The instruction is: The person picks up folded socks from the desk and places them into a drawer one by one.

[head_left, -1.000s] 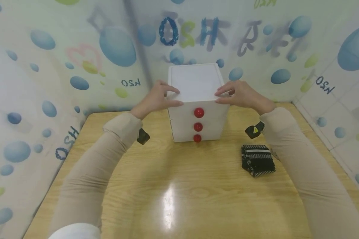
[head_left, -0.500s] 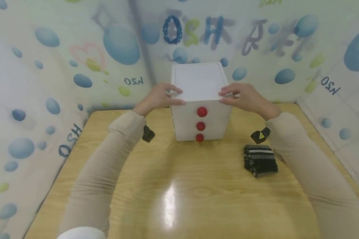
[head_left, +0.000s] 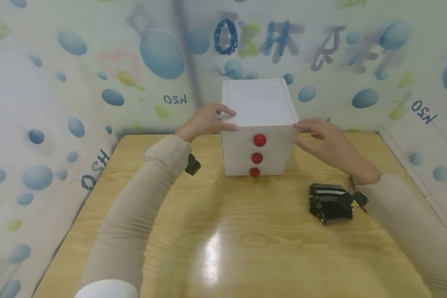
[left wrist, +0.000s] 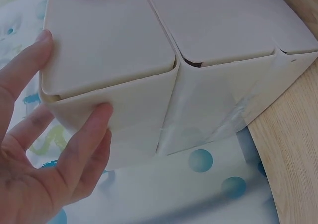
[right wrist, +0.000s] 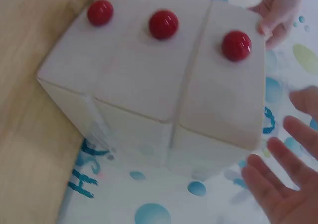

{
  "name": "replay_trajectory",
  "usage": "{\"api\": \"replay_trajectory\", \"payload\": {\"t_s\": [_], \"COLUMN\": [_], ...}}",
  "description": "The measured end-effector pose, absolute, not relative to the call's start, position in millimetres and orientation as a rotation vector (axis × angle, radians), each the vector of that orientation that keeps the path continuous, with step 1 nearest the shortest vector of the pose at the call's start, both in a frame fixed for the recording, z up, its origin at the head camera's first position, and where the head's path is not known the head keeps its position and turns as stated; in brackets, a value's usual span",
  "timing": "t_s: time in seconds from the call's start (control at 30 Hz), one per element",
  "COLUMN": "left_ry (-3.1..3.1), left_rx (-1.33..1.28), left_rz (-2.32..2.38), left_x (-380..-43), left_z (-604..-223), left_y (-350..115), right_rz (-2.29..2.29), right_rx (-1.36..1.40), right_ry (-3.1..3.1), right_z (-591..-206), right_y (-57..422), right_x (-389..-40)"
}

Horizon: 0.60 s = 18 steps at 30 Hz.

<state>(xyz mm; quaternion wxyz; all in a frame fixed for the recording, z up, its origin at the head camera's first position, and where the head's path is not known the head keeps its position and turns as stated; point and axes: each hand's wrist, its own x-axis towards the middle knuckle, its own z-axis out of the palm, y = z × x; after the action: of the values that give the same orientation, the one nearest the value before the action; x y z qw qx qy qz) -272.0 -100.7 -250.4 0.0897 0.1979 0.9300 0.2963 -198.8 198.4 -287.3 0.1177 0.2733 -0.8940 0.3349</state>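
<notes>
A white three-drawer cabinet (head_left: 260, 101) stands on the wooden table, its drawers closed, with one round red knob (head_left: 259, 140) on each front. My left hand (head_left: 206, 120) holds the cabinet's upper left front corner, thumb at the front edge and fingers over the top and side. In the left wrist view, fingertips (left wrist: 103, 111) press the side panel. My right hand (head_left: 331, 145) is beside the upper right corner, fingertips right at the edge in the head view. Its fingers are spread and loosely bent in the right wrist view, with a gap to the cabinet.
Folded black cloth with white stripes (head_left: 329, 213) lies on the table (head_left: 246, 248) right of the cabinet, partly overlapped by the right wrist's camera (head_left: 360, 199). Behind the table and at its sides stand walls (head_left: 164, 54) covered in blue and green spots and lettering.
My right hand has let go of the top right corner and moved right and down. The left hand keeps its place on the cabinet. The head view has turned slightly left.
</notes>
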Motion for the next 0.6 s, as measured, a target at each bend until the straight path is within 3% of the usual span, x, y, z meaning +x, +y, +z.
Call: {"api": "replay_trajectory", "payload": {"t_s": [0.27, 0.6], "left_ry": [2.766, 2.786], "left_rx": [0.575, 0.542], "left_rz": [0.898, 0.869], "left_x": [-271.7, -270.3], "left_z": [-251.2, -250.0], "left_y": [-97.4, -98.3], "right_rz": [1.076, 1.617], "right_rx": [0.828, 0.707], "right_ry": [-2.395, -2.417], "right_z": [-331.6, -383.1], "right_y": [181.3, 140.7], "right_x": [-180.6, -192.9]}}
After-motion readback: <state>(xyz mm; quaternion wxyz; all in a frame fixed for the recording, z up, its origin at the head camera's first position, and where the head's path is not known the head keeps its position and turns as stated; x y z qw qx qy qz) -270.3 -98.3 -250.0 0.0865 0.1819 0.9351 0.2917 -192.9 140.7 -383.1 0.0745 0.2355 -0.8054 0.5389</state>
